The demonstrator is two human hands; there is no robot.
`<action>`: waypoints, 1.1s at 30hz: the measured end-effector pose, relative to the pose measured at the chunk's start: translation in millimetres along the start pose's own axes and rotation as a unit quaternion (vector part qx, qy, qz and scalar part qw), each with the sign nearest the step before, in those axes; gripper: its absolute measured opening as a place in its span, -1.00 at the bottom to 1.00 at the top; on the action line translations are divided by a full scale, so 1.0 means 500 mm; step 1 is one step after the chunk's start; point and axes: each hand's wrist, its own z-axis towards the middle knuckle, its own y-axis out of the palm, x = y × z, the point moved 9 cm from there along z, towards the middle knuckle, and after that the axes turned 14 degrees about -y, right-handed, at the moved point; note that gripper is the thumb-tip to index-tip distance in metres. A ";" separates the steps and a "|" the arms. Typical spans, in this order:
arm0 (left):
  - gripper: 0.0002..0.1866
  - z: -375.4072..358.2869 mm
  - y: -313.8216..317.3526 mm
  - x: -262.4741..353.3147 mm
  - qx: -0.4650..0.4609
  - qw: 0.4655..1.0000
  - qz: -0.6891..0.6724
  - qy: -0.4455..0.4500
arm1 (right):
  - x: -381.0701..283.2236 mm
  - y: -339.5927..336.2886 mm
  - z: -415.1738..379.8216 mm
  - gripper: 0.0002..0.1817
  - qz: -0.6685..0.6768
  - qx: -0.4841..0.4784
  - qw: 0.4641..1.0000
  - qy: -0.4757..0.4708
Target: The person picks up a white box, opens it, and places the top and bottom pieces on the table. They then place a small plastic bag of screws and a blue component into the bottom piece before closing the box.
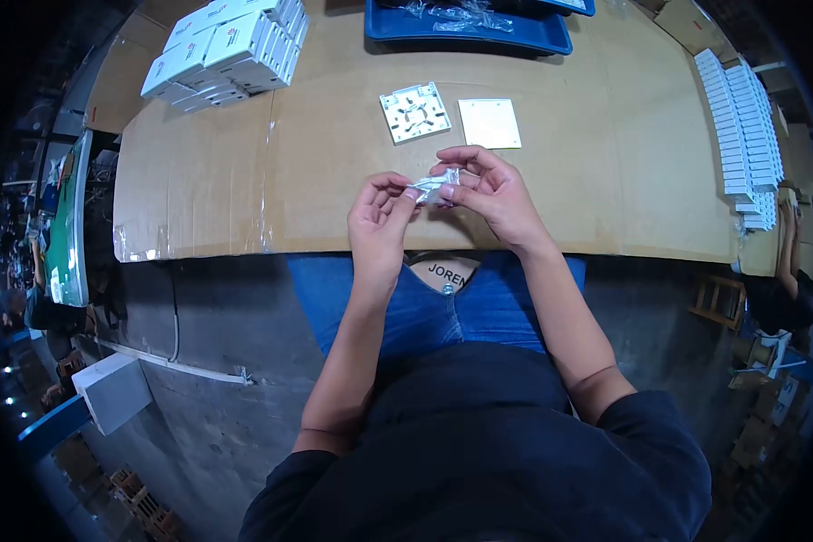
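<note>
A small clear plastic bag (434, 187) with whitish contents too small to make out is pinched between my two hands above the table's near edge. My left hand (381, 214) grips its left end with thumb and fingers. On its right side, my right hand (492, 194) holds it between thumb and curled fingers. Just beyond my hands lies an open square white tray-like part (415, 114) with small dark and light details inside. To its right is a flat square white plate (490, 124), apart from it.
Stacked white boxes (235, 45) stand at the back left of the cardboard-covered table (334, 99). Blue trays (468, 32) with clear plastic sit at the back. Tall rows of white boxes (741, 135) line the right end. Another person's arm (789, 239) shows at far right.
</note>
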 end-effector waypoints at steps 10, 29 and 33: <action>-0.79 0.000 0.001 -0.003 -0.001 1.000 -0.022 0.018 | 0.017 0.006 -0.010 -0.53 -0.020 -0.016 0.999 0.031; -0.63 0.004 0.003 -0.016 -0.034 0.997 -0.046 -0.049 | 0.011 0.004 -0.007 -0.71 -0.051 0.021 0.998 -0.028; -0.64 0.004 0.000 0.001 -0.019 1.000 -0.009 -0.015 | 0.014 -0.002 -0.008 -0.73 -0.048 0.054 0.997 -0.012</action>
